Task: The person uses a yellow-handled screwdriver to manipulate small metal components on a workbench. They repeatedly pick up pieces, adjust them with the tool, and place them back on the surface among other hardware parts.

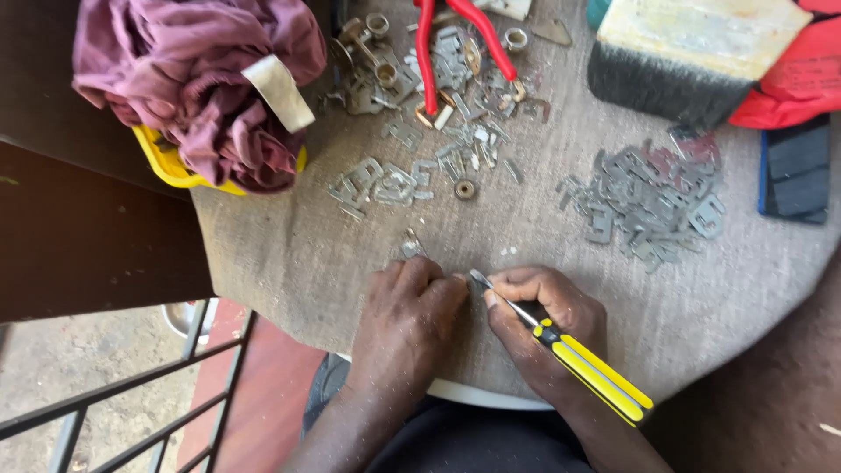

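Note:
My right hand (543, 328) grips a screwdriver (596, 372) with a yellow and black handle, its metal tip pointing up-left toward a small metal piece (480, 280) between my two hands. My left hand (412, 320) rests knuckles-up on the burlap-covered round table (289, 263), its fingers curled around that small metal piece near the tip. Another small metal clip (410, 247) lies just above my left hand.
Piles of small flat metal plates lie at centre (420, 166) and right (653, 197). Red-handled pliers (455, 44) sit at the top. A maroon cloth (197, 79) covers a yellow container. A wide paintbrush (683, 52), a red object and a dark phone (795, 171) are at right.

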